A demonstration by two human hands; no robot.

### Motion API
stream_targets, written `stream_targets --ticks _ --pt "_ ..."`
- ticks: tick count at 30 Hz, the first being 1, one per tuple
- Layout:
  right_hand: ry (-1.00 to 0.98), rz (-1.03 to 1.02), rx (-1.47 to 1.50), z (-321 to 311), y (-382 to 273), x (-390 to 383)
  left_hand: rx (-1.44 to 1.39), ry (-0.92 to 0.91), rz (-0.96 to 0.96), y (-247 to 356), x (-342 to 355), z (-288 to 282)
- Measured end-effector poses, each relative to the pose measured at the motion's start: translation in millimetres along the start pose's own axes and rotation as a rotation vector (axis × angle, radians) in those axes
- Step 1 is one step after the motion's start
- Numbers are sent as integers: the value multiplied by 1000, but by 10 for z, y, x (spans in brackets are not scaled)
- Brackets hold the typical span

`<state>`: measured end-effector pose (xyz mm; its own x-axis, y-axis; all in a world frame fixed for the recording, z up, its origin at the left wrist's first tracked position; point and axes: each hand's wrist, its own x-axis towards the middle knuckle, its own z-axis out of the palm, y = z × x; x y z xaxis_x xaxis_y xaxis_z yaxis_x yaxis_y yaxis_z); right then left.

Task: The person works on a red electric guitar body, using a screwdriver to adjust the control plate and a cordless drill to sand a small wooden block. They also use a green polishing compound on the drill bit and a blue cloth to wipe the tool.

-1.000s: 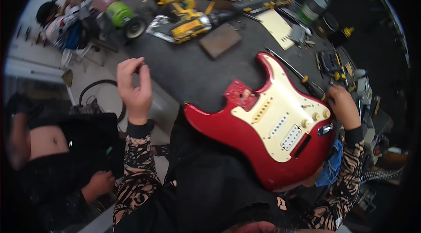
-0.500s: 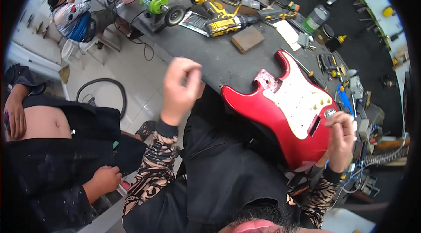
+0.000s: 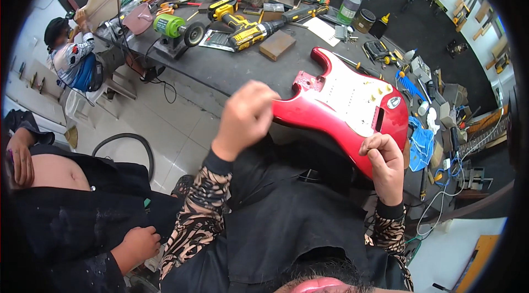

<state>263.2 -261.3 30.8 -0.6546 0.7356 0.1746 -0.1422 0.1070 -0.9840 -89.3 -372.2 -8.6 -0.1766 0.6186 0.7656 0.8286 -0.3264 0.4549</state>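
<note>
The left hand is closed into a loose fist, the fingers curled in, and it is raised just beside the upper-left edge of the red guitar body. I cannot tell if it really touches the edge or holds something small inside. The right hand is also curled, the thumb and fingers pinched together, at the lower rim of the guitar body, and it seems to touch that rim.

The guitar body lies flat on the dark worktop, partly over the near edge. It has a cream pickguard facing up. Its long axis runs from the upper left to the lower right, with the horns and neck pocket toward the upper left, in the direction of a wooden block and a yellow drill.
</note>
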Motion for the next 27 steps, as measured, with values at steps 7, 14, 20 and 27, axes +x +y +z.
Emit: stream_targets --ticks 7,14,20,27 --pt "22 -33 175 -249 127 -87 239 -158 -144 -483 610 -433" --pt "184 -23 494 -499 150 -176 664 -696 127 -2219 1649 -211" --pt "326 -55 552 -790 325 -420 728 -980 130 -2850 1727 -299" --pt "312 -114 617 -829 365 -402 598 -935 116 -2123 2327 -153"
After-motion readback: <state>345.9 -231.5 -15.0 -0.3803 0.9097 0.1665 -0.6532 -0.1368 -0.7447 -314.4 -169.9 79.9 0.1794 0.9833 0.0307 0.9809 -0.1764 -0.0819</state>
